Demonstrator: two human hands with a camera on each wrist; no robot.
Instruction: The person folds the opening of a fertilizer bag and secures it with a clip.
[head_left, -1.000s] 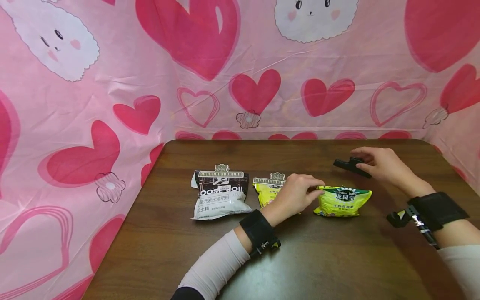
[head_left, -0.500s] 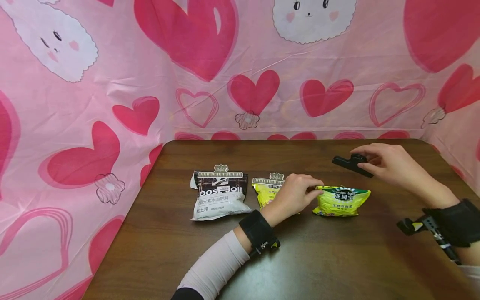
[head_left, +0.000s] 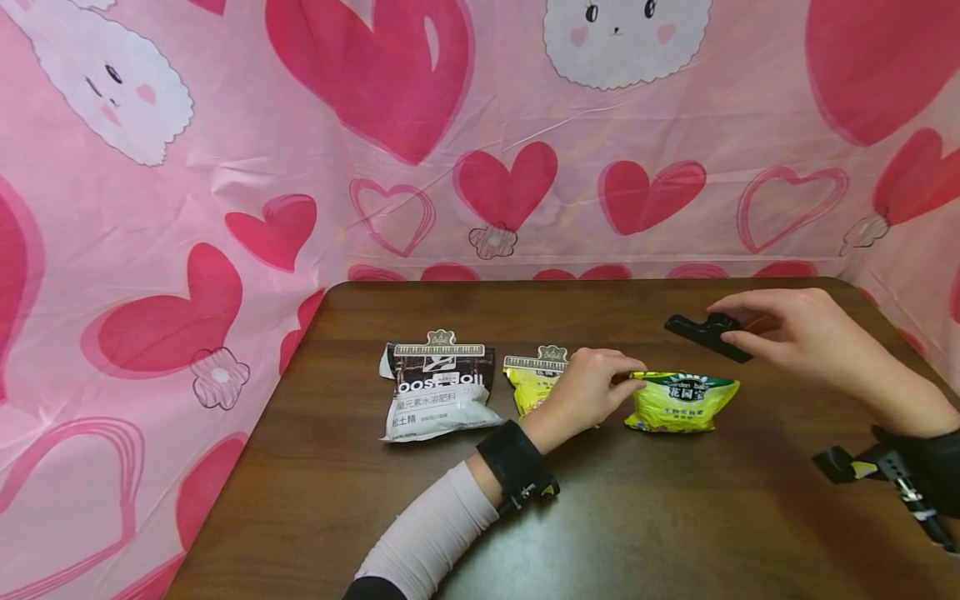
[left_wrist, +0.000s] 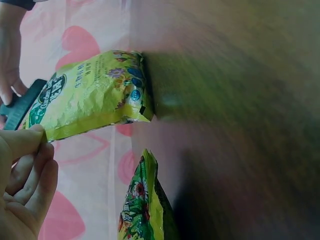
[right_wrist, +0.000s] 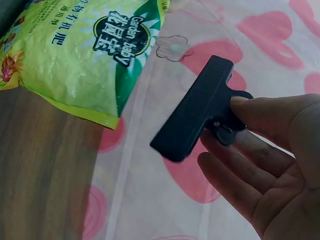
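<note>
A yellow-green fertilizer bag (head_left: 681,404) stands right of centre on the table. My left hand (head_left: 588,387) pinches its upper left corner between thumb and fingers, as the left wrist view also shows. Up behind the bag and to its right, my right hand (head_left: 802,333) holds a black clip (head_left: 707,336) by its handles. In the right wrist view, thumb and fingers squeeze those handles, and the long bar of the clip (right_wrist: 192,112) faces the green top edge of the bag (right_wrist: 85,55), apart from it.
A second yellow bag (head_left: 528,387) with a decorated clip (head_left: 547,358) on top stands partly behind my left hand. Further left is a white and dark soil bag (head_left: 442,400) with a similar clip (head_left: 440,346). The brown table (head_left: 637,517) meets a pink heart-patterned cloth (head_left: 420,225).
My right hand has lifted the black clip off the table's back area, and its wrist has swung to the right. The left hand keeps its pinch on the bag corner.
</note>
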